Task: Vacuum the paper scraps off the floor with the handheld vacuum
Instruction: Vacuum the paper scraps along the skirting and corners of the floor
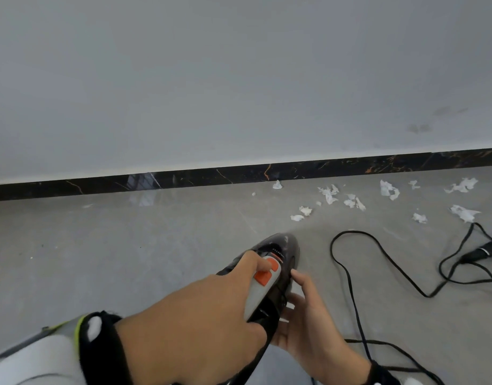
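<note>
- Clearly, in the head view, the handheld vacuum (269, 276) sits at about 6 o'clock, low in the middle, nose aimed toward 12 o'clock and the black skirting (239, 173).
- Left hand (200, 315): grip closed over the grey handle from above, thumb pressing the orange buttons (267, 272).
- Right hand (308, 320): grip half-wide, cupping the body from beneath at 4 o'clock.
- Paper scraps (350, 201) lie scattered at 1 to 2 o'clock on the floor (128, 245), near the skirting, well apart from the nozzle.
- Black cord (347, 276) loops at 3 o'clock.
- Judgement: the vacuum looks a rigid, smooth plastic shell, moderately light; the handle is the sure hold. Scraps seem featherlight, soft, likely to flutter from any draught.
</note>
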Demonstrator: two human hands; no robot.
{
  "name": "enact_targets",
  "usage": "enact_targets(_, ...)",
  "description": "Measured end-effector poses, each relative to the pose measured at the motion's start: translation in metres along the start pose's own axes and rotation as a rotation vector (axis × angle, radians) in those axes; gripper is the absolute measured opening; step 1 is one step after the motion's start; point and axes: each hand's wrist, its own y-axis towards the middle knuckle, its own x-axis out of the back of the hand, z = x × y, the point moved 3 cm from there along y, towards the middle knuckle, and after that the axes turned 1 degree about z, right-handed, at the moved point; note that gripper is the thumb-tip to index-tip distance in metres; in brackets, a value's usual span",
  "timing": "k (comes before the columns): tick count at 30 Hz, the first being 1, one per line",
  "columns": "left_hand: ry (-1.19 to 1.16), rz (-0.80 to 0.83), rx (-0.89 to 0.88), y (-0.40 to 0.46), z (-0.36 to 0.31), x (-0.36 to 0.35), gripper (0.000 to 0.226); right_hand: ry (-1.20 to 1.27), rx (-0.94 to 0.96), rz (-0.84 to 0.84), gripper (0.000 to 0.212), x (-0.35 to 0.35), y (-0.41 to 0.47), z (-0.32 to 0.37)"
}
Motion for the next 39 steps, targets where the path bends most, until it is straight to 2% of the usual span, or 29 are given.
enact_targets(4, 0.036, 0.035, 0.022, -0.003, -0.004, -0.003, 0.061, 0.037, -0.037, 0.024, 0.078, 0.005, -0.009, -0.01)
enact_targets(9, 0.029, -0.015, -0.034, 0.002, -0.008, -0.006, 0.059, 0.05, 0.035, 0.019, 0.066, 0.007, -0.009, 0.003)
enact_targets(18, -0.058, -0.077, -0.12, 0.041, -0.026, 0.003, 0.063, -0.001, 0.151, -0.038, 0.066, 0.012, 0.015, 0.048)
enact_targets(26, -0.205, -0.084, -0.091, 0.061, -0.031, 0.01, 0.061, 0.004, 0.168, -0.052, 0.072, 0.01, 0.03, 0.068)
enact_targets(33, -0.006, -0.082, -0.064, 0.048, -0.018, 0.009, 0.071, -0.016, 0.141, 0.013, 0.066, -0.009, 0.034, 0.049)
enact_targets(39, 0.027, -0.103, 0.032, 0.036, 0.001, 0.023, 0.072, -0.092, 0.123, 0.062, 0.064, -0.032, 0.045, 0.038)
